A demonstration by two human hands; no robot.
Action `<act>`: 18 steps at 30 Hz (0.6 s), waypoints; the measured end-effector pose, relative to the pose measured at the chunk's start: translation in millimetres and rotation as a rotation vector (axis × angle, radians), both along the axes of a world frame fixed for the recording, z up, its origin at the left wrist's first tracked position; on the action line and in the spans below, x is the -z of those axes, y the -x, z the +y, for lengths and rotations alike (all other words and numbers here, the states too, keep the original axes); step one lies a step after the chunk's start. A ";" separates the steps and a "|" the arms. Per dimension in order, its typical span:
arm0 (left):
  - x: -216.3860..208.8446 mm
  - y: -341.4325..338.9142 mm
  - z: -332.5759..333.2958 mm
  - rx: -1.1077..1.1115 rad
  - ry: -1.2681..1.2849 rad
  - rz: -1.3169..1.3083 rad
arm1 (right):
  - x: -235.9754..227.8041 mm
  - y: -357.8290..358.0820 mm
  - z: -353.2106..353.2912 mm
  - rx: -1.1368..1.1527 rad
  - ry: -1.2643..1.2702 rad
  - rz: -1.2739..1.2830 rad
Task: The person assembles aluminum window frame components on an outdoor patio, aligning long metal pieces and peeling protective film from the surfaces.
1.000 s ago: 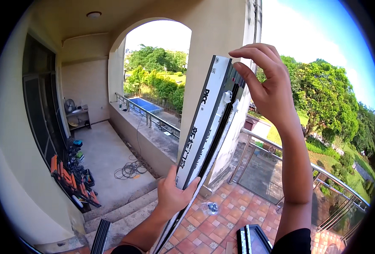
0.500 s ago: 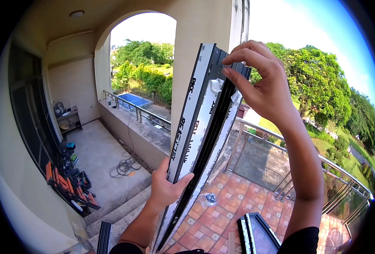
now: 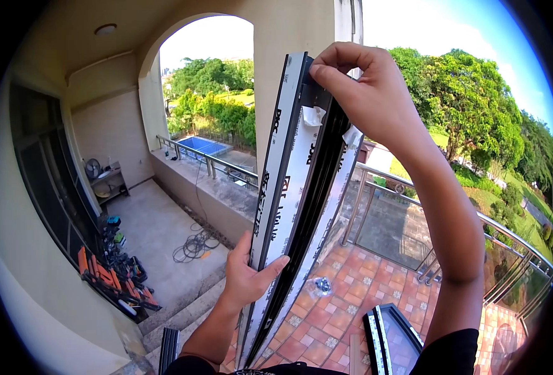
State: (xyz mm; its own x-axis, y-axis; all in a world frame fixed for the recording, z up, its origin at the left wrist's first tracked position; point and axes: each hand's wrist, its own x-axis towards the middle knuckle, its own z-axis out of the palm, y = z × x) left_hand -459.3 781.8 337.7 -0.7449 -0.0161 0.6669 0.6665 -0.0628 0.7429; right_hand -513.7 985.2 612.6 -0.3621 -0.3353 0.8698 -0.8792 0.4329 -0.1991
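A long black metal frame profile stands upright and slightly tilted before me, with printed white protective film on its faces and dark channels down its length. My left hand grips its left side partway down, thumb across the front face. At the top end, my right hand is closed in a pinch, thumb and forefinger against the dark end by the upper left edge. Whatever lies between those fingertips is too small or hidden to make out. Just below, a peeled flap of white film curls away from the profile.
A framed glass panel and a clear bag of small parts lie on the tiled floor. Another dark profile is at lower left beside steps. Tools and a coiled cable lie beyond; a metal railing runs right.
My right hand has moved left across the profile's top end, its fingertips now pinched near the upper left edge. The left hand keeps its hold. The view has shifted slightly.
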 end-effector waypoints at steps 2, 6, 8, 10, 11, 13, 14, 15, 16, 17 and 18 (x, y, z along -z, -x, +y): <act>1.4 3.4 4.9 0.015 0.013 -0.008 | -5.1 6.5 8.2 -0.001 0.197 0.188; 0.1 10.0 8.7 0.039 -0.006 -0.007 | 20.5 11.1 43.9 -0.032 0.476 0.362; -1.1 8.7 0.3 0.008 -0.013 0.007 | 79.6 19.3 48.7 -0.079 0.578 0.191; -5.3 2.7 -1.3 0.050 -0.061 -0.018 | 157.0 8.6 42.4 -0.131 0.573 -0.201; -8.3 -1.0 -1.8 0.078 -0.059 -0.040 | 197.9 7.7 45.8 -0.178 0.484 -0.405; -10.1 1.6 -3.4 0.097 -0.031 -0.019 | 253.0 -2.2 36.4 -0.258 0.493 -0.683; -8.3 7.2 -4.4 0.121 0.000 0.005 | 262.6 -6.4 23.2 -0.340 0.574 -0.704; -6.5 7.0 -5.6 0.160 -0.021 -0.003 | 272.1 -6.0 15.9 -0.333 0.570 -0.729; -9.0 7.1 -7.6 0.151 -0.022 -0.020 | 280.9 -6.9 9.9 -0.324 0.565 -0.754; -7.8 10.3 -8.2 0.196 -0.028 -0.026 | 286.6 -12.9 6.4 -0.315 0.572 -0.782; -8.7 12.5 -11.3 0.228 -0.034 -0.023 | 284.2 -15.5 0.4 -0.283 0.582 -0.812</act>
